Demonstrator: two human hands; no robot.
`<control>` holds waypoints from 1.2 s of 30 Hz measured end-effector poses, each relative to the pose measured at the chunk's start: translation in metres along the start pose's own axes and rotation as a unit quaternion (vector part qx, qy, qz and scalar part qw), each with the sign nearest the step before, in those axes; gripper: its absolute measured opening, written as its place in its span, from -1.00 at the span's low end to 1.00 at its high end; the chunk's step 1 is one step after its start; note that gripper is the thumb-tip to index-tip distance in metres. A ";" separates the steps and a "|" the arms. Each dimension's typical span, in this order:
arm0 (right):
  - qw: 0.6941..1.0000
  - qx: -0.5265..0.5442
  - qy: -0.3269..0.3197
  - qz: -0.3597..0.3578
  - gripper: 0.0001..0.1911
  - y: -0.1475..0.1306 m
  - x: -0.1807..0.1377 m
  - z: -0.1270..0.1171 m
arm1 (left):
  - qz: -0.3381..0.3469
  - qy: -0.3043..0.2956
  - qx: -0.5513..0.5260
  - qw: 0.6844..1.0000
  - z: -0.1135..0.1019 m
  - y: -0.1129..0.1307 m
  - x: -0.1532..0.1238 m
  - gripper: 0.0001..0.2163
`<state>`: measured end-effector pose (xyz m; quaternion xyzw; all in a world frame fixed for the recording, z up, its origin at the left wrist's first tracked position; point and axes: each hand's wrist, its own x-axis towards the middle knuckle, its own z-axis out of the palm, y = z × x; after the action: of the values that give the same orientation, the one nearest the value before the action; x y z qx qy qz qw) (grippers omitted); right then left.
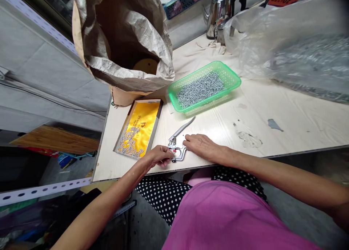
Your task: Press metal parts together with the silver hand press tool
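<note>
A small metal hand press (177, 145) with a long lever stands near the table's front edge. My left hand (158, 157) is pinched at the press's left side, its fingertips closed on something I cannot make out. My right hand (200, 145) rests on the table against the right side of the press, fingers curled onto its base. A yellow-lined shallow box (141, 124) with several small metal pieces lies to the left. A green plastic basket (231, 79) full of small metal pieces sits behind the press.
A large open paper sack (128, 35) stands at the back left. A clear plastic bag (294, 46) of metal parts lies at the right. A steel kettle (219, 10) stands at the back. The white table (286, 122) has chipped patches.
</note>
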<state>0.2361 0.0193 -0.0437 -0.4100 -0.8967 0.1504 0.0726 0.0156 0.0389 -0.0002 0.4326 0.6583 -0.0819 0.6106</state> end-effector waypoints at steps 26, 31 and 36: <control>0.987 0.064 0.078 -0.125 -0.75 -0.035 0.003 0.034 | 0.000 0.108 -0.091 0.990 0.035 -0.026 -0.018 -0.79; 0.983 0.094 0.116 -0.107 -0.70 -0.017 0.007 0.020 | 0.009 0.121 -0.059 0.991 0.036 -0.028 -0.016 -0.87; 0.992 -0.022 0.120 0.031 -0.66 0.014 0.008 -0.005 | 0.029 0.126 0.013 0.992 0.030 -0.027 -0.009 -0.90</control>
<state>0.2424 0.0352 -0.0436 -0.4542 -0.8714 0.0825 0.1663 0.0184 -0.0016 -0.0107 0.4661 0.7162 -0.0180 0.5192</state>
